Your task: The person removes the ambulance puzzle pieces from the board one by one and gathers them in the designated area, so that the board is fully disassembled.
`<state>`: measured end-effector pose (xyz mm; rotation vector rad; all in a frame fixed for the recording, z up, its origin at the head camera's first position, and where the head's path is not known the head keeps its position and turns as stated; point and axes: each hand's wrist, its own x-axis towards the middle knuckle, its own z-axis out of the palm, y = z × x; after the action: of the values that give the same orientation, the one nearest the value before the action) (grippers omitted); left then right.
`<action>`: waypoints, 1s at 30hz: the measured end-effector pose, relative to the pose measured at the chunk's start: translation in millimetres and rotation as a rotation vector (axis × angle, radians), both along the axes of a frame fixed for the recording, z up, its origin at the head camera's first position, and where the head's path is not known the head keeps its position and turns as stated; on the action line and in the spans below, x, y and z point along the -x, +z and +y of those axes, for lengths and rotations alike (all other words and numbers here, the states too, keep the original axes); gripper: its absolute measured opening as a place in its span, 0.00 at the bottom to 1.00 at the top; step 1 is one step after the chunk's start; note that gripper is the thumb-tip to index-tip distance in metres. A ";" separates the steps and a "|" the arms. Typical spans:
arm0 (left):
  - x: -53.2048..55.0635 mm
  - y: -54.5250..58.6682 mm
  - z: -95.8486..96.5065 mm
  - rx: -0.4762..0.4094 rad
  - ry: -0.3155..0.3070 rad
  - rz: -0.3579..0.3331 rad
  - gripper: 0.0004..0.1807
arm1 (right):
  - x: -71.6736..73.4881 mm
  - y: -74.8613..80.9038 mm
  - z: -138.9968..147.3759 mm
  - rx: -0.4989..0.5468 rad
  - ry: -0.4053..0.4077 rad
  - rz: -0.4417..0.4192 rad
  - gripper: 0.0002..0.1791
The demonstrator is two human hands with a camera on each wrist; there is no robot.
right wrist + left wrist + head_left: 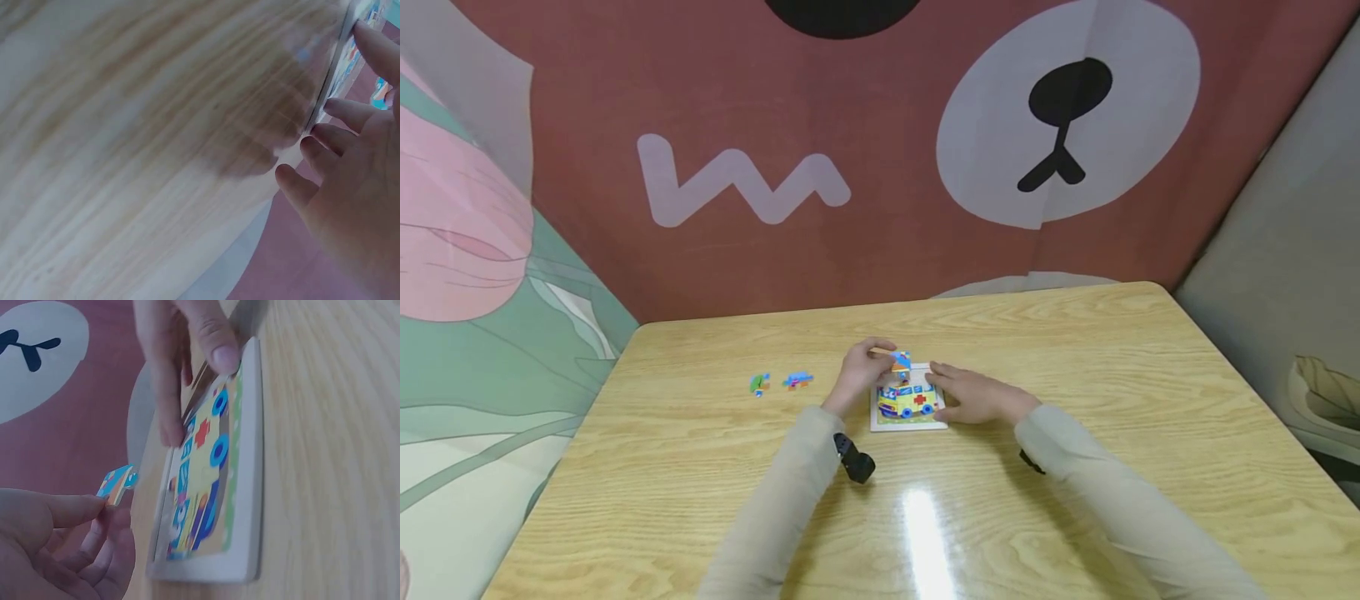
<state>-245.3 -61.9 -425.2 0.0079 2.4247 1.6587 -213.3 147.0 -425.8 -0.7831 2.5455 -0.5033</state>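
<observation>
Touching an ambulance puzzle [907, 402] is the spread right hand [976, 395]; the left hand [857, 375] pinches a blue-orange piece [116, 482].

Red cross sign [920, 400], on yellow ambulance [891, 407], in framed puzzle [910, 427].

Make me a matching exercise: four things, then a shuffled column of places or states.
1. Person's left hand
2. Person's right hand
3. White-framed, rectangular ambulance puzzle
4. Small, flat, partly green puzzle piece

A. Between both hands
B. Pinches a small blue-and-orange puzzle piece
C. On the light wood-grain table, left of both hands
D. Touches the puzzle's frame

Pairs: 1-B, 2-D, 3-A, 4-C
</observation>
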 end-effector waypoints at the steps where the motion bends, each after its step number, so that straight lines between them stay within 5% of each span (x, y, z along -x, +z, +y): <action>1: 0.3 0.2 -2.6 0.002 0.001 0.006 0.13 | -0.6 0.3 0.0 0.002 -0.002 -0.005 0.39; 19: 1.3 0.5 -51.2 0.038 0.044 0.031 0.11 | 1.2 -3.7 6.2 -0.002 0.002 0.021 0.39; 30: 0.7 -7.2 -74.2 0.161 0.069 0.013 0.12 | 3.3 -5.3 8.1 -0.002 0.003 0.023 0.39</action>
<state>-246.0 -136.2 -432.4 -0.0907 2.5889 1.4895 -216.6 155.2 -431.1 -0.7964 2.5653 -0.4930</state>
